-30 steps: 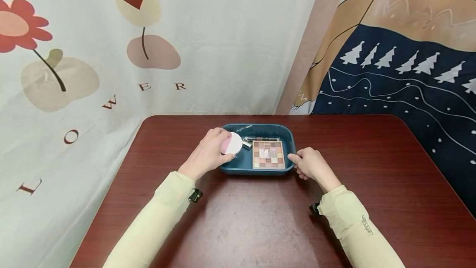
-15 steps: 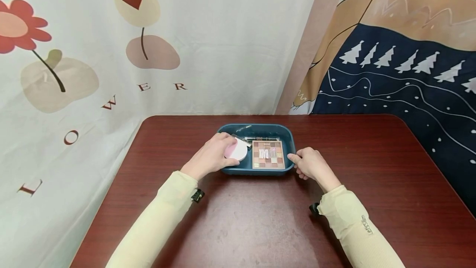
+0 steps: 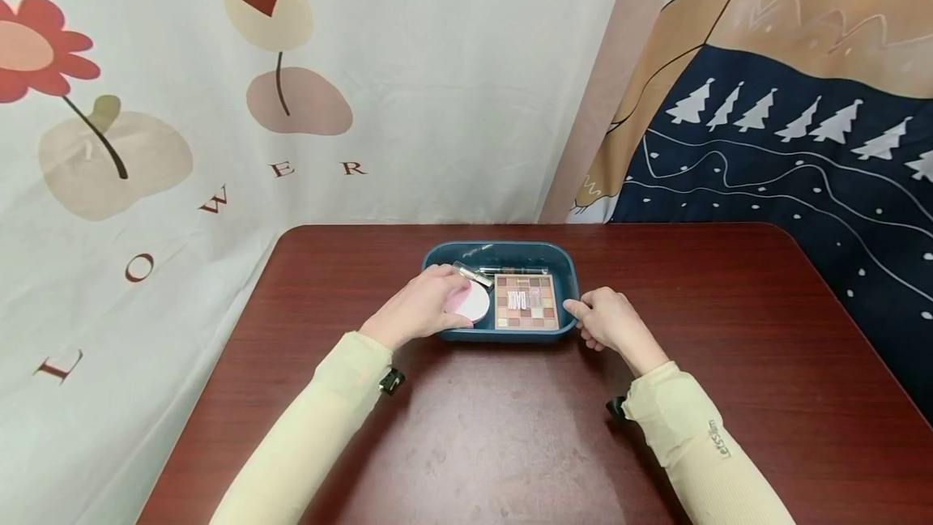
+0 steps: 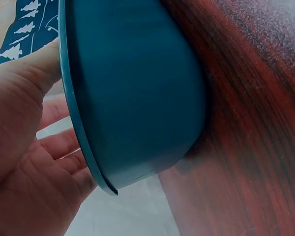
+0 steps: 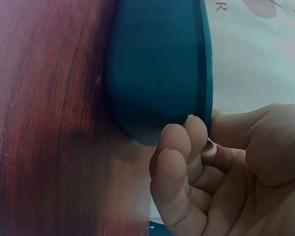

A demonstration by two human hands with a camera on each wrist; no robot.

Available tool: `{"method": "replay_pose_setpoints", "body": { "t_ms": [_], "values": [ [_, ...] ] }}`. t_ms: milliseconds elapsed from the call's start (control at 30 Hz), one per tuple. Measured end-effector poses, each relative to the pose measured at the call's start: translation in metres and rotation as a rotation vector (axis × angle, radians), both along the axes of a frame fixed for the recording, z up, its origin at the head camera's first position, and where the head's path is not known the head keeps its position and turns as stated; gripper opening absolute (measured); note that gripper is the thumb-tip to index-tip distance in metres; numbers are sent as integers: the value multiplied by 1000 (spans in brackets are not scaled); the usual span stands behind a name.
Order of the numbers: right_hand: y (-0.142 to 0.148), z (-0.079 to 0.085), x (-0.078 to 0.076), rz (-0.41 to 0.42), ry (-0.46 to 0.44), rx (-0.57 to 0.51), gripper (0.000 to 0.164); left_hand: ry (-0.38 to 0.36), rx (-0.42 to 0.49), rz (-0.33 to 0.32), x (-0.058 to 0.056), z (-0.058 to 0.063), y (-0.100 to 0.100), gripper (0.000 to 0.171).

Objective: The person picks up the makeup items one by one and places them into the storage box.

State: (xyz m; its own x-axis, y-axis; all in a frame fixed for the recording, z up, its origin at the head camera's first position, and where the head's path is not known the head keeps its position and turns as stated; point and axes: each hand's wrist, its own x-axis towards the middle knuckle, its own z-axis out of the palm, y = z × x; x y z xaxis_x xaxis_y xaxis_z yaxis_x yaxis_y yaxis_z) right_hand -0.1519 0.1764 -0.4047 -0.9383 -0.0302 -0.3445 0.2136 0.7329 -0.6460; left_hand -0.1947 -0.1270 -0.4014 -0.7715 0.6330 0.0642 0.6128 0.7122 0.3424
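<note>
My left hand reaches over the left end of a dark blue tray and holds a round pink-and-white compact low inside it. In the left wrist view the tray's wall hides the compact and the fingertips. My right hand pinches the tray's right rim, thumb on top and fingers curled under, as the right wrist view also shows beside the outer wall. An eyeshadow palette lies flat in the tray's right half. Behind the compact a small clear tube lies slantwise.
A thin, pencil-like stick lies along the tray's back wall. The tray stands near the back edge of the reddish-brown table. Printed curtains hang right behind the table.
My left hand has moved rightward and down into the tray with the compact, now closer to the palette. The clear tube has come into fuller view. My right hand stays on the rim.
</note>
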Motion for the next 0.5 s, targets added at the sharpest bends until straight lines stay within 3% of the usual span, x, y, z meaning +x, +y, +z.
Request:
{"method": "replay_pose_setpoints", "body": {
  "t_ms": [500],
  "values": [
    [1,0,-1,4,4,1,38,-44,-43,-56,-7,-2,3,50]
  ]
}}
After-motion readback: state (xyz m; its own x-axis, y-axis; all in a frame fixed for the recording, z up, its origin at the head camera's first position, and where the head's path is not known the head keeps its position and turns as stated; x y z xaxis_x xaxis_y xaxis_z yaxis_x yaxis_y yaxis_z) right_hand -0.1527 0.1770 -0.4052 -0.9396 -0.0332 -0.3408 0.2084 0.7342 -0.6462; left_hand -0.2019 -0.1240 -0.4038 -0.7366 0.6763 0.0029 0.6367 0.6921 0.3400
